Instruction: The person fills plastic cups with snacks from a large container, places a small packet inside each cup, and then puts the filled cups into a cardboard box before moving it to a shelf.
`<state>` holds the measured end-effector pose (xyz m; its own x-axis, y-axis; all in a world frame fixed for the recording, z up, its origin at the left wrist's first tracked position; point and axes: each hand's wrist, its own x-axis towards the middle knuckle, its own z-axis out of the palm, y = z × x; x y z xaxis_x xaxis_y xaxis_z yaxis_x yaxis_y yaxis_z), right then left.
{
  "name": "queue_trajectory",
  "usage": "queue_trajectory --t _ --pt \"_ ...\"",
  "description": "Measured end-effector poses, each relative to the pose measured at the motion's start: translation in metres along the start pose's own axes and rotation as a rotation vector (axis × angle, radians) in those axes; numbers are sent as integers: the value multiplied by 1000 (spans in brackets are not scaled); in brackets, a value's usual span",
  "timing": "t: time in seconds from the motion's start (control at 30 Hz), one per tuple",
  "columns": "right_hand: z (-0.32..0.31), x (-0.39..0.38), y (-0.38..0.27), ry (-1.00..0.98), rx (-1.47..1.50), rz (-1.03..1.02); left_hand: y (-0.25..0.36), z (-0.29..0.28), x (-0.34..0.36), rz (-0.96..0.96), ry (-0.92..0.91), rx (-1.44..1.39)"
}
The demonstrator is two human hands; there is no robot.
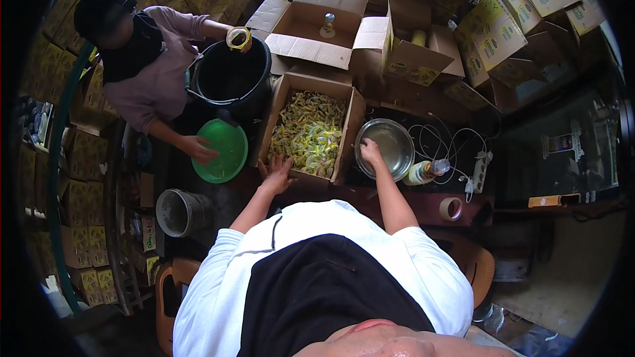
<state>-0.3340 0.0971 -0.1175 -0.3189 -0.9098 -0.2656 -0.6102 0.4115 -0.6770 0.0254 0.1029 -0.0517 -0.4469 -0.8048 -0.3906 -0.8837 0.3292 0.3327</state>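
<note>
My left hand [274, 175] rests at the near-left corner of a cardboard box [350, 125], fingers spread over its edge. The box holds many small yellow packets [311, 139]. My right hand [370, 152] is inside the left side of a steel bowl [397, 129] just right of the box, fingers curled; whatever they hold is hidden. A bottle with a pale label [420, 173] stands right of the bowl. A green plastic lid or tray [221, 155] lies left of my left hand.
A co-worker [139, 86] at left holds a small container [238, 38] over a black bucket [231, 76]. Open cartons [311, 49] stand behind. A grey pail [175, 215], cables, a power strip [483, 172], a tape roll [451, 208], stacked cartons and a dark glass panel [555, 152] surround the workspace.
</note>
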Motion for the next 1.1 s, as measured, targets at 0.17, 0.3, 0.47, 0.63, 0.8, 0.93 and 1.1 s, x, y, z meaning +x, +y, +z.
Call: queue_trajectory --t 0.17,0.3,0.47,0.63,0.8,0.93,1.1 --pt "-9 -55 -11 -39 99 9 -2 6 -3 -29 1 30" --pt "-32 -68 -5 -65 191 -22 -4 8 1 0 20 22" --pt "-55 -72 -85 318 367 -257 -4 6 -1 7 24 13" --pt "-23 -73 -142 259 140 -721 -4 5 0 3 28 14" --pt "-8 -60 -122 244 26 -627 -7 6 -3 10 48 27" --pt "-18 -41 -65 331 117 -225 -9 11 -1 9 38 24" --pt "-4 -66 -37 287 11 -303 -6 9 -2 7 38 29"
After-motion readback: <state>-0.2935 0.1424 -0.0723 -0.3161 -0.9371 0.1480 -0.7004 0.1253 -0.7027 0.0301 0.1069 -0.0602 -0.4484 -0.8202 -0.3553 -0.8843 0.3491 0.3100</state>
